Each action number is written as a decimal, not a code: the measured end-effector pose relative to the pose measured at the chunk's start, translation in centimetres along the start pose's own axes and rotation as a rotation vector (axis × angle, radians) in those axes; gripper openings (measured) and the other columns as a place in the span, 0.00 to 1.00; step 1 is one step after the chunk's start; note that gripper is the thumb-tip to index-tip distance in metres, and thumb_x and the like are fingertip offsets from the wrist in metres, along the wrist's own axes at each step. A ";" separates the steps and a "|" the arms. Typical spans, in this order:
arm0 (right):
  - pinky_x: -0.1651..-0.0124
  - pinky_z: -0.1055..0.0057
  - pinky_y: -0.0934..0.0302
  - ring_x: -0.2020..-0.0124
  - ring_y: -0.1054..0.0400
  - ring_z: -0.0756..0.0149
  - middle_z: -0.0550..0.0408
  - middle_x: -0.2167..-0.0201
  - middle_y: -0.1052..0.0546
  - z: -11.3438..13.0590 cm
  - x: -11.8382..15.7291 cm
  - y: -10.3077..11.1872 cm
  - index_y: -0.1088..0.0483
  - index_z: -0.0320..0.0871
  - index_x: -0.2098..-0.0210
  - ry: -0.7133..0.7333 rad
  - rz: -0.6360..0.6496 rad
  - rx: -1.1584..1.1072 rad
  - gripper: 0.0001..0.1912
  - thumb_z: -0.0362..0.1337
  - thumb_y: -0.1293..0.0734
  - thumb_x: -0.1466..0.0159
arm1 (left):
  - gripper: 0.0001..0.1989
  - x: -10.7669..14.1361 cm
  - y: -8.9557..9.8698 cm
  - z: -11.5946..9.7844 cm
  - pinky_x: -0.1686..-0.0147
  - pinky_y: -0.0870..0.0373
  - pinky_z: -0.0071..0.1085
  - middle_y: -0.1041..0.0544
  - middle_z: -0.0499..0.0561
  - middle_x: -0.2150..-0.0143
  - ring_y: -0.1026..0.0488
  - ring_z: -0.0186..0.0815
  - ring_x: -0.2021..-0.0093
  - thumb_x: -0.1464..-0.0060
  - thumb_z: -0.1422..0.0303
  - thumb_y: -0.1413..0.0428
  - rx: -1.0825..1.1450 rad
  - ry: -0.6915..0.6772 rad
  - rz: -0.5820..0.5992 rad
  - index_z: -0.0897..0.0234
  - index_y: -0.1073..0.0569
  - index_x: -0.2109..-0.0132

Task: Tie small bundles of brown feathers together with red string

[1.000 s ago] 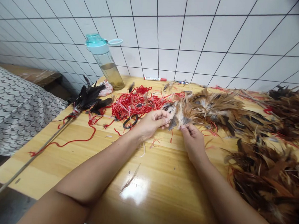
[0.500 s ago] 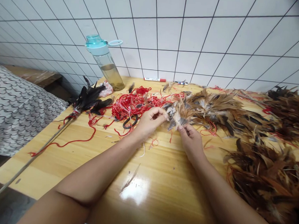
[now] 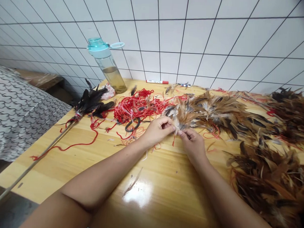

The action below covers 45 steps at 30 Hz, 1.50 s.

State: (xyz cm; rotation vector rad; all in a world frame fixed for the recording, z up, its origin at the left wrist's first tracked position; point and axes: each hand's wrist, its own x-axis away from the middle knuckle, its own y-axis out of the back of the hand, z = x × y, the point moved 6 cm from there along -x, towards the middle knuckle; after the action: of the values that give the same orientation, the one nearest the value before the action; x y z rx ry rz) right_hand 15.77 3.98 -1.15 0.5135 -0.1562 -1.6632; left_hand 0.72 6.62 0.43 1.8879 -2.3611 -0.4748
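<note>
My left hand (image 3: 160, 129) is closed in a pinch at the fluffy base of a small feather tuft (image 3: 184, 120) with brown tips. My right hand (image 3: 192, 140) pinches the same base from the right, its fingertips close to the left ones. Just behind lies a long heap of brown feathers (image 3: 218, 110) on the wooden table (image 3: 168, 183). A tangle of red string (image 3: 142, 106) rests behind my left hand, with black-handled scissors (image 3: 132, 125) partly under it.
A bottle (image 3: 110, 71) with a turquoise lid stands near the tiled wall. Black feathers (image 3: 90, 99) are bound to a long stick (image 3: 32, 165) at the left. Dark brown feathers (image 3: 273, 181) fill the right side. A red-and-white marker (image 3: 157, 82) lies at the back.
My left hand has moved slightly right and down, bringing its fingertips to the tuft beside my right fingertips. The right hand has shifted slightly left.
</note>
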 end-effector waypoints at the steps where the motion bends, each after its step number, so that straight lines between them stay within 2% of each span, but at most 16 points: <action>1: 0.70 0.70 0.45 0.76 0.40 0.68 0.59 0.81 0.33 0.0 0.0 0.0 0.33 0.44 0.80 0.004 -0.001 0.000 0.12 0.42 0.36 0.43 | 0.07 0.0 0.0 0.0 0.68 0.40 0.26 0.32 0.45 0.74 0.37 0.29 0.72 0.51 0.66 0.43 0.000 -0.001 0.000 0.65 0.30 0.72; 9: 0.68 0.69 0.45 0.75 0.40 0.68 0.59 0.80 0.34 -0.3 0.0 0.0 0.34 0.44 0.80 -0.020 -0.019 -0.007 0.13 0.43 0.36 0.43 | 0.06 0.1 -0.1 0.2 0.65 0.36 0.27 0.29 0.47 0.71 0.34 0.30 0.69 0.50 0.66 0.43 0.044 0.003 -0.025 0.65 0.29 0.70; 19: 0.66 0.68 0.43 0.74 0.38 0.66 0.57 0.80 0.33 -0.2 -0.1 -0.3 0.35 0.45 0.81 0.030 -0.001 -0.011 0.12 0.41 0.37 0.43 | 0.06 0.3 -0.7 -0.6 0.66 0.38 0.27 0.29 0.48 0.70 0.34 0.30 0.69 0.49 0.67 0.44 -0.071 -0.082 -0.004 0.66 0.27 0.69; 22: 0.65 0.68 0.43 0.73 0.37 0.66 0.57 0.79 0.32 -0.1 -0.1 -0.3 0.35 0.45 0.79 0.045 0.016 -0.036 0.12 0.41 0.38 0.42 | 0.08 0.3 -0.9 -0.2 0.65 0.37 0.28 0.27 0.49 0.70 0.33 0.31 0.68 0.47 0.65 0.44 -0.039 -0.039 0.018 0.67 0.27 0.68; 27: 0.66 0.69 0.42 0.72 0.37 0.65 0.56 0.78 0.31 -0.1 -0.1 -0.4 0.37 0.45 0.78 0.085 0.040 0.025 0.12 0.41 0.39 0.40 | 0.12 0.4 -1.7 0.6 0.59 0.34 0.29 0.23 0.52 0.64 0.29 0.33 0.63 0.47 0.63 0.43 0.136 0.071 0.115 0.68 0.25 0.62; 36: 0.64 0.67 0.40 0.69 0.33 0.62 0.52 0.75 0.27 0.3 0.3 -1.3 0.34 0.45 0.76 0.240 0.118 0.124 0.13 0.38 0.41 0.36 | 0.15 0.3 -1.9 0.8 0.65 0.36 0.26 0.25 0.48 0.74 0.31 0.29 0.72 0.53 0.59 0.37 0.335 0.123 0.175 0.69 0.28 0.71; 41: 0.65 0.68 0.41 0.69 0.34 0.63 0.52 0.75 0.28 0.6 0.7 -1.5 0.36 0.45 0.78 0.310 0.093 0.150 0.13 0.35 0.40 0.37 | 0.16 0.3 -2.0 1.2 0.65 0.34 0.28 0.25 0.48 0.74 0.29 0.31 0.71 0.56 0.60 0.36 0.389 0.148 0.198 0.68 0.30 0.70; 45: 0.66 0.68 0.43 0.71 0.35 0.63 0.53 0.76 0.29 0.5 0.8 -1.6 0.37 0.45 0.80 0.298 0.073 0.168 0.14 0.34 0.39 0.38 | 0.15 0.4 -2.1 1.4 0.65 0.35 0.28 0.25 0.48 0.74 0.29 0.31 0.71 0.55 0.61 0.36 0.357 0.151 0.202 0.68 0.30 0.70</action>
State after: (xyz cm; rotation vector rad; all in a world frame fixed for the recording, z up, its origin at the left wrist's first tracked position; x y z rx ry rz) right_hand 14.09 3.35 -1.52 0.8659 -0.0940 -1.4908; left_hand 2.22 6.12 -1.54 1.7024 -2.6285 0.1113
